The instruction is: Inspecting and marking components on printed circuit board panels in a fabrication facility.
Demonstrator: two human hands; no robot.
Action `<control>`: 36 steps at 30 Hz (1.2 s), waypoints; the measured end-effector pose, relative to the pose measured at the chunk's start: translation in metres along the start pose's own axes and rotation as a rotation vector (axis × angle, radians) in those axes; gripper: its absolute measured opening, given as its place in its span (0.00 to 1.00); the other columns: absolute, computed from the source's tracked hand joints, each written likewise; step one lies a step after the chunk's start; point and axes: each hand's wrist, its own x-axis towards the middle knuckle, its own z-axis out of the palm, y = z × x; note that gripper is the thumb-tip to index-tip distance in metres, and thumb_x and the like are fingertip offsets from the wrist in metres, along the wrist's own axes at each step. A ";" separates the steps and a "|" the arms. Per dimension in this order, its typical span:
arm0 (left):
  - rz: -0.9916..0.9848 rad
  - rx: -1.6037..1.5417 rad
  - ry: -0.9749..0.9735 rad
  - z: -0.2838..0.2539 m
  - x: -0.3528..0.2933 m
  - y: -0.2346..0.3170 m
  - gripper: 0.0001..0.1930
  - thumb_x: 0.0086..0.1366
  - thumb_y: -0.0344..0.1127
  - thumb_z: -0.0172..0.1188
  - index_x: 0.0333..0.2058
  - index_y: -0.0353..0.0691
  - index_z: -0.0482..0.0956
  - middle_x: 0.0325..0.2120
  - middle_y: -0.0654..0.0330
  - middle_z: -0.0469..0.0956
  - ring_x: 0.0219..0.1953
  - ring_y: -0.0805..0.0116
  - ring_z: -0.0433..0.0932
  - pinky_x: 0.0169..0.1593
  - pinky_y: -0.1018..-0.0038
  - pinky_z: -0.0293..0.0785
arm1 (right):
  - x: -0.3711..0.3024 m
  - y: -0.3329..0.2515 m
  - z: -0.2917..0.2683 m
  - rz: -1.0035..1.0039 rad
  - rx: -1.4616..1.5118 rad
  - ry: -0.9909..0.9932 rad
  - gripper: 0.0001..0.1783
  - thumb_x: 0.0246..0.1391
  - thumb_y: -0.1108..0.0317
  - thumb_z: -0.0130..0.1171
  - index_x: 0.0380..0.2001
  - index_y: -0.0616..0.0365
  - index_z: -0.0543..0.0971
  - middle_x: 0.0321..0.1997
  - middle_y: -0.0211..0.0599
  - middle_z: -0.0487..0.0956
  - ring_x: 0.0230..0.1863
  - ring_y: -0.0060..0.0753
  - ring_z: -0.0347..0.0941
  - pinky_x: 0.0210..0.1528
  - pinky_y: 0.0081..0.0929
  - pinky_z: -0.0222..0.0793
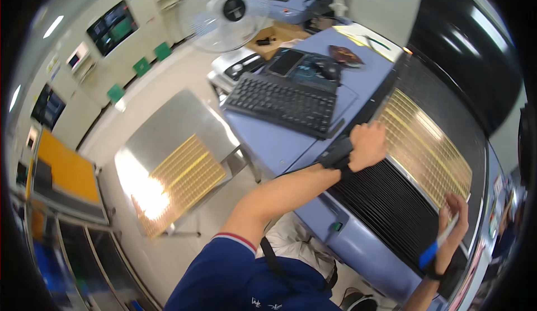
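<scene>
Sheet (430, 143) of gold grid lying between hands, long axis far-left to near-right; left hand (366, 145) closed on far corner, right hand (454, 221) pinching pen (439, 242) at near edge.

Person is wearing a navy short-sleeved shirt, sleeve hem showing red and white trim. Black strap is running across the chest. Left hand (367, 145) and right hand (454, 221) are bare, each wrist wearing a black band. Trousers are looking light grey.

A black keyboard (282, 103), a white fan (226, 11) and a steel cart (168, 129) stand nearby.
</scene>
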 end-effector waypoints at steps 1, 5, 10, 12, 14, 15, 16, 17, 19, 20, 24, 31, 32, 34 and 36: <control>0.000 -0.013 0.030 0.008 0.000 0.007 0.19 0.55 0.42 0.66 0.39 0.32 0.77 0.35 0.48 0.80 0.38 0.47 0.81 0.43 0.55 0.76 | 0.020 0.022 -0.004 0.025 -0.249 0.051 0.31 0.59 0.66 0.64 0.63 0.63 0.69 0.63 0.56 0.73 0.66 0.54 0.68 0.69 0.40 0.58; -0.003 -0.003 0.079 0.011 0.004 -0.012 0.16 0.54 0.41 0.65 0.36 0.34 0.78 0.36 0.49 0.80 0.38 0.48 0.81 0.41 0.56 0.75 | 0.019 0.142 0.020 0.184 -0.058 -0.003 0.39 0.60 0.68 0.61 0.71 0.63 0.59 0.70 0.57 0.66 0.71 0.52 0.62 0.70 0.41 0.57; -0.105 -0.376 0.150 -0.011 0.012 -0.013 0.16 0.55 0.39 0.64 0.39 0.34 0.80 0.36 0.48 0.82 0.41 0.46 0.81 0.45 0.56 0.76 | 0.021 0.163 0.005 0.220 -0.011 -0.114 0.41 0.59 0.67 0.61 0.71 0.64 0.57 0.72 0.57 0.63 0.75 0.47 0.55 0.74 0.38 0.52; -0.241 -0.789 0.187 -0.030 0.024 -0.008 0.16 0.60 0.39 0.64 0.42 0.32 0.81 0.36 0.51 0.83 0.38 0.56 0.82 0.44 0.65 0.77 | 0.023 0.153 0.004 0.190 -0.162 -0.136 0.41 0.59 0.66 0.62 0.71 0.63 0.58 0.72 0.56 0.63 0.75 0.46 0.55 0.74 0.37 0.52; -0.197 -1.132 0.271 -0.044 0.031 0.002 0.15 0.64 0.37 0.64 0.41 0.29 0.80 0.33 0.57 0.82 0.36 0.70 0.79 0.43 0.74 0.74 | 0.023 0.148 0.010 0.221 -0.096 -0.100 0.34 0.61 0.71 0.59 0.69 0.63 0.62 0.72 0.53 0.64 0.75 0.43 0.57 0.73 0.36 0.53; -0.153 -1.288 0.311 -0.046 0.033 0.007 0.14 0.64 0.34 0.63 0.43 0.29 0.79 0.36 0.57 0.82 0.38 0.71 0.78 0.44 0.74 0.74 | 0.025 0.156 0.011 0.217 -0.096 -0.101 0.34 0.61 0.71 0.59 0.69 0.63 0.62 0.72 0.53 0.64 0.75 0.43 0.57 0.73 0.36 0.53; -0.123 -1.415 0.297 -0.044 0.034 0.012 0.17 0.64 0.33 0.64 0.48 0.29 0.76 0.41 0.56 0.80 0.42 0.70 0.78 0.47 0.73 0.74 | 0.027 0.169 0.008 0.227 0.071 0.090 0.30 0.62 0.74 0.56 0.67 0.64 0.65 0.68 0.52 0.68 0.70 0.41 0.62 0.71 0.34 0.57; -0.093 -1.540 0.284 -0.042 0.033 0.015 0.21 0.64 0.32 0.64 0.53 0.30 0.74 0.46 0.54 0.79 0.45 0.69 0.77 0.49 0.73 0.74 | 0.025 0.181 0.005 0.234 0.237 0.280 0.26 0.64 0.77 0.54 0.65 0.64 0.67 0.65 0.52 0.72 0.66 0.39 0.68 0.68 0.32 0.61; -0.118 -1.718 0.362 -0.057 0.007 0.041 0.34 0.62 0.34 0.68 0.62 0.29 0.63 0.57 0.49 0.71 0.54 0.64 0.75 0.57 0.68 0.72 | 0.024 0.091 0.018 0.175 -0.266 0.296 0.20 0.67 0.79 0.48 0.60 0.67 0.71 0.55 0.50 0.79 0.54 0.36 0.75 0.60 0.30 0.68; -0.086 -1.445 0.255 -0.060 -0.011 0.049 0.42 0.61 0.37 0.70 0.66 0.28 0.56 0.63 0.45 0.64 0.64 0.57 0.68 0.65 0.64 0.66 | 0.021 0.076 0.019 0.129 -0.282 0.301 0.18 0.67 0.79 0.48 0.58 0.69 0.72 0.51 0.49 0.80 0.51 0.36 0.76 0.58 0.29 0.69; 0.167 -1.091 0.129 -0.086 -0.086 0.070 0.52 0.50 0.52 0.76 0.66 0.31 0.59 0.69 0.39 0.54 0.71 0.42 0.53 0.74 0.60 0.47 | -0.038 -0.004 0.042 -0.049 -0.100 0.154 0.24 0.68 0.65 0.53 0.61 0.70 0.69 0.57 0.53 0.76 0.59 0.43 0.73 0.64 0.37 0.65; -0.062 -0.880 0.140 -0.138 -0.197 -0.019 0.22 0.61 0.37 0.67 0.51 0.32 0.77 0.43 0.53 0.81 0.44 0.61 0.79 0.49 0.66 0.75 | -0.119 -0.015 0.008 0.135 0.669 0.365 0.40 0.71 0.39 0.32 0.66 0.66 0.64 0.63 0.58 0.72 0.66 0.48 0.69 0.70 0.43 0.58; -0.062 -0.804 -0.004 -0.140 -0.202 -0.037 0.19 0.60 0.36 0.66 0.48 0.33 0.78 0.40 0.53 0.80 0.40 0.62 0.79 0.46 0.66 0.75 | -0.125 -0.001 0.002 0.371 0.729 0.458 0.42 0.70 0.34 0.30 0.65 0.62 0.66 0.51 0.53 0.79 0.54 0.43 0.76 0.61 0.40 0.69; 0.020 -0.714 0.148 -0.117 -0.219 -0.072 0.17 0.59 0.36 0.64 0.45 0.34 0.79 0.37 0.54 0.80 0.38 0.62 0.79 0.44 0.65 0.75 | -0.134 0.059 0.012 0.383 0.769 0.447 0.32 0.72 0.45 0.37 0.55 0.64 0.74 0.35 0.41 0.78 0.33 0.31 0.72 0.36 0.28 0.69; -0.113 -0.926 0.179 -0.080 -0.231 -0.099 0.24 0.58 0.39 0.64 0.50 0.30 0.75 0.41 0.52 0.79 0.41 0.61 0.77 0.48 0.62 0.74 | -0.110 0.019 0.036 0.443 0.802 0.436 0.17 0.69 0.60 0.52 0.47 0.66 0.76 0.29 0.31 0.72 0.30 0.22 0.66 0.33 0.22 0.64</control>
